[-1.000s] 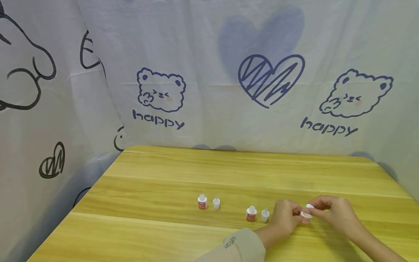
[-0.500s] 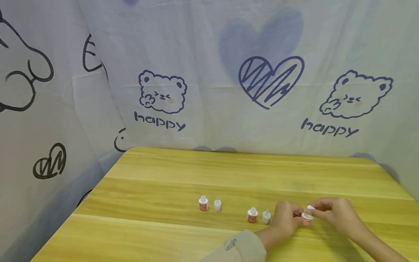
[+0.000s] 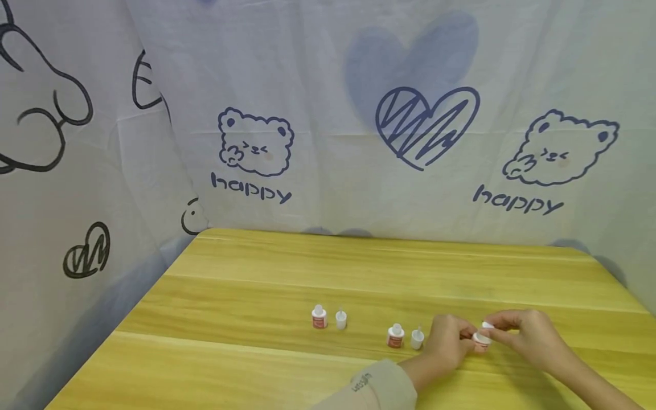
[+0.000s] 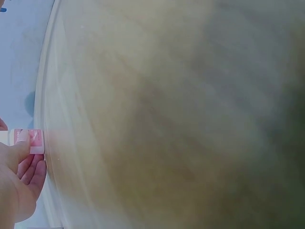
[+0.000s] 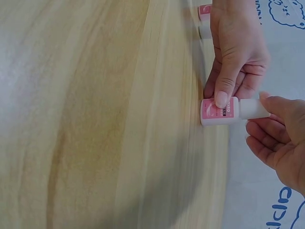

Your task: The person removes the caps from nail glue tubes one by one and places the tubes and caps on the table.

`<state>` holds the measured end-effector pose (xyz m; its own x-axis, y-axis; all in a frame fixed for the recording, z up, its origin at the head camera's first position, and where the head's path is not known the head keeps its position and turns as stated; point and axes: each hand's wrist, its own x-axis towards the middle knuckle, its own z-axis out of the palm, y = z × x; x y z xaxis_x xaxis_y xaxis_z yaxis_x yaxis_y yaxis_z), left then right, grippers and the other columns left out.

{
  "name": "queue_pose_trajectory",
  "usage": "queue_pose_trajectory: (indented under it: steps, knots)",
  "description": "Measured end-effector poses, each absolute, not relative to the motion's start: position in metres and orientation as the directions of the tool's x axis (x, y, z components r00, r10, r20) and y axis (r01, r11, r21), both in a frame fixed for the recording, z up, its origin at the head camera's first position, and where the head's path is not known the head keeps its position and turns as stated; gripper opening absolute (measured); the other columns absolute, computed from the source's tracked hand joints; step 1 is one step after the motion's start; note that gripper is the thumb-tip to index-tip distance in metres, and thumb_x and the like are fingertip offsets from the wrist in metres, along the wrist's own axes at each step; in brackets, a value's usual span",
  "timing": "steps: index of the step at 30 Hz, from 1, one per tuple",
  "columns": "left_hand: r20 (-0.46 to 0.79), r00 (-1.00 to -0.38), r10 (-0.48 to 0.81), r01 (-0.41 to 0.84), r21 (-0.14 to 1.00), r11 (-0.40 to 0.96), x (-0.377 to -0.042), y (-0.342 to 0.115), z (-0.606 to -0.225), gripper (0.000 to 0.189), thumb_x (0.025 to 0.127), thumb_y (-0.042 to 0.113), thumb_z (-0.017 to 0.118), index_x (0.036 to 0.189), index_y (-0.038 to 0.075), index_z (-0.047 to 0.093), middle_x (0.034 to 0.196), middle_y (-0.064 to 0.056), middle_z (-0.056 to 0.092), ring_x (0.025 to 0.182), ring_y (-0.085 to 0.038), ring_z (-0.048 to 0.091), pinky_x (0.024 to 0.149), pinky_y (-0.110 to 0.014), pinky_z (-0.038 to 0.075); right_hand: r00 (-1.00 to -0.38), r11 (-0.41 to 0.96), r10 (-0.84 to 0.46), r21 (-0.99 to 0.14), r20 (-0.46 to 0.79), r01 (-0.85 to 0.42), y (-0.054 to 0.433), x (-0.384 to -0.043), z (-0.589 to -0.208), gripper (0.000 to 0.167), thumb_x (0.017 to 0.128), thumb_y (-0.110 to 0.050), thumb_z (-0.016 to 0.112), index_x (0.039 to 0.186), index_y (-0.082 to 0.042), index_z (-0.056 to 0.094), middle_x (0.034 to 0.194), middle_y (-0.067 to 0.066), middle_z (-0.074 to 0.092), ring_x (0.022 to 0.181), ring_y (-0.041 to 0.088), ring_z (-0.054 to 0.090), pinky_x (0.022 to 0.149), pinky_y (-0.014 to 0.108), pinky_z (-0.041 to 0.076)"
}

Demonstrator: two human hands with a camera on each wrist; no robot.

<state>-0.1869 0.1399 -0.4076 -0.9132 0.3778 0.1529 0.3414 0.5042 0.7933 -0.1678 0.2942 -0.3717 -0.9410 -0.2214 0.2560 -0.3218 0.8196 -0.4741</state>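
My left hand (image 3: 447, 341) grips a small white glue bottle (image 5: 221, 111) with a pink label, thumb across the label. The bottle stands upright on the table at the right. With thumb and fingertips, my right hand (image 3: 530, 336) pinches the white cap (image 5: 252, 109), which sits on the bottle's neck. In the left wrist view the label (image 4: 36, 138) shows beyond the left thumb. To the left of my hands stand two more such bottles, one nearer (image 3: 395, 336) and one farther left (image 3: 319, 318), their nozzles bare. Beside each is a white cap, one nearer (image 3: 417, 340) and one farther (image 3: 341, 320), pin upward.
The wooden table (image 3: 246, 359) has a yellowish grain and rounded far corners. A pale curtain (image 3: 328, 188) printed with hearts, bears and lettering hangs behind it and along the left side.
Both hands keep their hold on the bottle and its cap, with only slight movement of the right fingers at the cap. The head view has shifted slightly.
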Motion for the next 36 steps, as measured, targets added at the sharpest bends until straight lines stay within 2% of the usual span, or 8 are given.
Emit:
queue_pose_trajectory:
  steps: [5,13,17,24,29,36]
  knots:
    - [0.142,-0.917,0.372,0.325,0.806,0.495,-0.1871,0.1404,-0.4072,0.007,0.076,0.009,0.075,0.082,0.010,0.075,0.074,0.005,0.073,0.061,0.010,0.055,0.054,-0.003,0.041,-0.935,0.810,-0.250,-0.474,0.250,-0.344,0.2963,-0.1684,-0.3711,0.011,0.075,-0.013,0.075,0.084,-0.006,0.073,0.080,0.005,0.073,0.071,-0.007,0.060,0.064,0.031,0.056]
    - [0.122,-0.928,0.352,0.288,0.835,0.469,-0.1873,0.1421,-0.4066,0.007,0.074,0.008,0.076,0.080,0.009,0.075,0.074,0.004,0.073,0.063,0.008,0.058,0.056,-0.004,0.043,-0.924,0.785,-0.312,-0.488,0.221,-0.382,0.3005,-0.1710,-0.3700,0.017,0.079,-0.013,0.073,0.092,-0.002,0.072,0.087,0.010,0.073,0.075,-0.007,0.060,0.068,0.038,0.056]
    - [0.124,-0.932,0.340,0.285,0.832,0.477,-0.1873,0.1430,-0.4064,0.006,0.072,0.008,0.077,0.078,0.009,0.075,0.072,0.004,0.072,0.060,0.008,0.056,0.054,-0.004,0.042,-0.925,0.781,-0.319,-0.494,0.209,-0.381,0.3003,-0.1725,-0.3695,0.018,0.080,-0.013,0.071,0.093,-0.001,0.071,0.089,0.011,0.073,0.075,-0.006,0.060,0.068,0.036,0.056]
    - [0.117,-0.939,0.324,0.269,0.836,0.477,-0.1877,0.1436,-0.4060,0.007,0.072,0.008,0.077,0.078,0.009,0.075,0.072,0.004,0.072,0.061,0.007,0.057,0.055,-0.004,0.043,-0.954,0.813,-0.204,-0.505,0.220,-0.290,0.2947,-0.1718,-0.3693,0.011,0.077,-0.011,0.074,0.084,-0.004,0.071,0.080,0.007,0.072,0.066,-0.005,0.060,0.059,0.017,0.051]
    - [0.104,-0.942,0.320,0.253,0.845,0.471,-0.1880,0.1440,-0.4058,0.008,0.072,0.007,0.077,0.078,0.009,0.075,0.072,0.004,0.072,0.060,0.007,0.056,0.055,-0.005,0.043,-0.958,0.825,-0.179,-0.496,0.225,-0.271,0.2937,-0.1713,-0.3682,0.009,0.076,-0.011,0.075,0.080,-0.004,0.071,0.074,0.004,0.071,0.060,-0.004,0.058,0.055,0.017,0.050]
    - [0.092,-0.944,0.317,0.241,0.849,0.471,-0.1880,0.1437,-0.4062,0.007,0.071,0.007,0.078,0.077,0.009,0.074,0.069,0.004,0.071,0.056,0.007,0.055,0.053,-0.005,0.043,-0.949,0.819,-0.225,-0.484,0.223,-0.308,0.2941,-0.1712,-0.3670,0.009,0.076,-0.010,0.075,0.081,-0.004,0.072,0.076,0.006,0.072,0.062,-0.003,0.060,0.056,0.016,0.050]
